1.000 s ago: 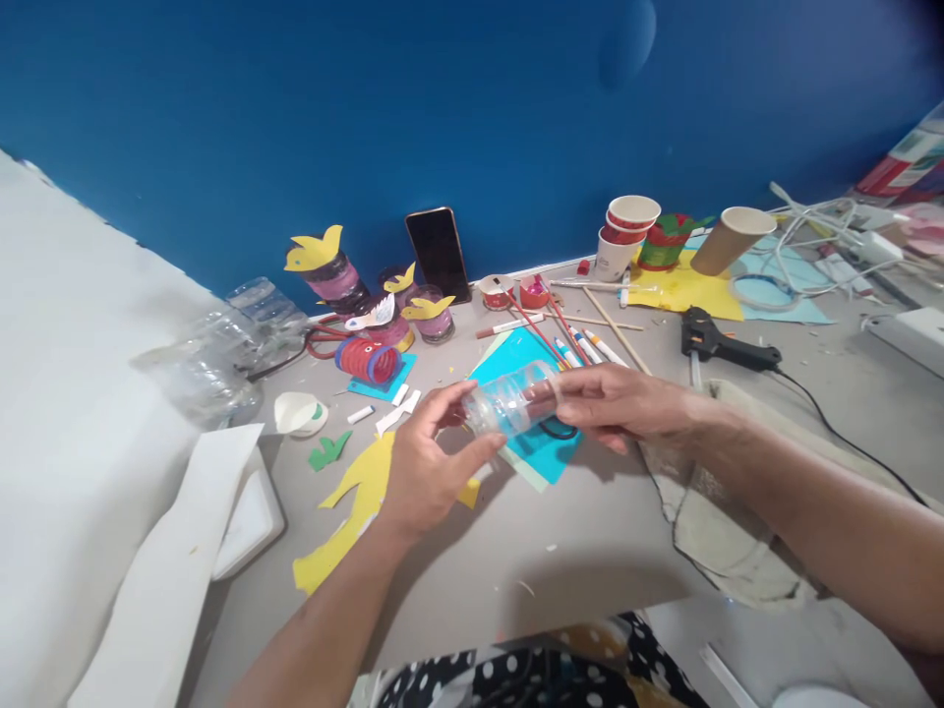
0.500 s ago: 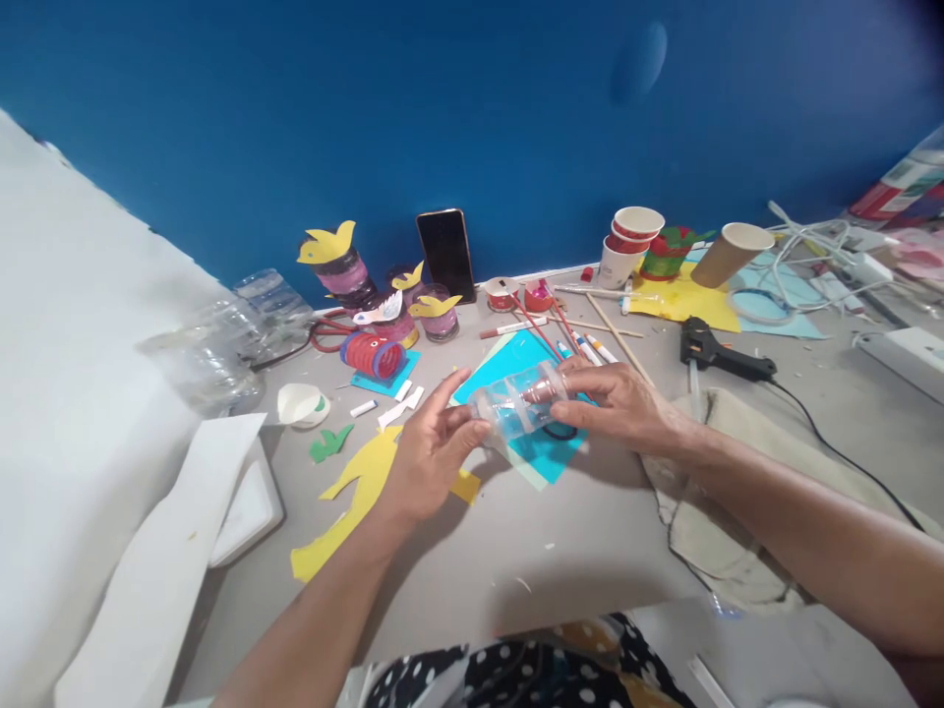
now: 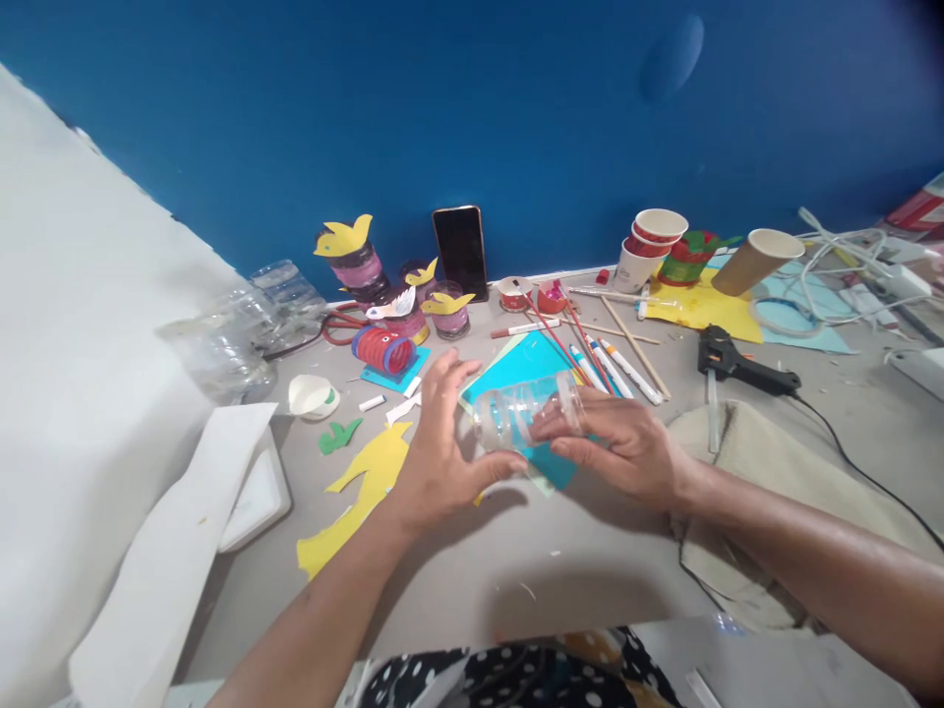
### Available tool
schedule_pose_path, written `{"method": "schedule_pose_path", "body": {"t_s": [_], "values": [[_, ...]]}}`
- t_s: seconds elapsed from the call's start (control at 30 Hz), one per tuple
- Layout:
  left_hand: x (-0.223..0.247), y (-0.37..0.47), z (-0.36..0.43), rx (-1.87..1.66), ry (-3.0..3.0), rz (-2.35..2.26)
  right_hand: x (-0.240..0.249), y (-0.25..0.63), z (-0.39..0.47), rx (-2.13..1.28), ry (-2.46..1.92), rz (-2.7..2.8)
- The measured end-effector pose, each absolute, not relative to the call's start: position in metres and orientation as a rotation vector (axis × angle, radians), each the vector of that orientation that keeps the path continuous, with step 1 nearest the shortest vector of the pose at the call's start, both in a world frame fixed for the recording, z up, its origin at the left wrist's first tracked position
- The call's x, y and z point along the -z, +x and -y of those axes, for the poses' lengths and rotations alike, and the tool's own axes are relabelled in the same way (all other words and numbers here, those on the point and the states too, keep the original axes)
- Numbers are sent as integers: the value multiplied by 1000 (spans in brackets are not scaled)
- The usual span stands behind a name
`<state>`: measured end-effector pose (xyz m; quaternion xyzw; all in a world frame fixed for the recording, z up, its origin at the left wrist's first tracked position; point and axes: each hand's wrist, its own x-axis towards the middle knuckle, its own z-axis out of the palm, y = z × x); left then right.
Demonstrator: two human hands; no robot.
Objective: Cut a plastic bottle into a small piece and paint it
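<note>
A clear ribbed piece of a plastic bottle lies on its side in the air between my hands. My right hand has its fingers pushed into the open right end, with the thumb outside, so the piece is gripped at its wall. Around the left end, my left hand is spread, thumb low and fingers raised; whether its thumb touches the plastic is hard to see. Beneath the piece lie blue sheets of paper. A yellow paper cutout is left of my left hand.
Several decorated cups with yellow paper birds stand at the back left, near a propped phone. Markers and sticks lie behind my right hand. A black glue gun with its cord is on the right, by a beige cloth.
My left hand has loosened from the bottle piece and its fingers have spread. My right fingers are still inside the piece. The whole view has shifted slightly.
</note>
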<state>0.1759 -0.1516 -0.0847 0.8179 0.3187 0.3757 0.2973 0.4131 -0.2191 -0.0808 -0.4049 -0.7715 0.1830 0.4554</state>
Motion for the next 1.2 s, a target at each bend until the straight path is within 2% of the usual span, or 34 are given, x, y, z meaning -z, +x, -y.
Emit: {"method": "schedule_pose_path", "body": {"t_s": [0.27, 1.2], "values": [[79, 187, 163, -1179, 2604, -857, 86, 400, 220, -330, -885, 1986], [75, 195, 169, -1308, 2659, -869, 80, 399, 226, -327, -966, 1977]]}}
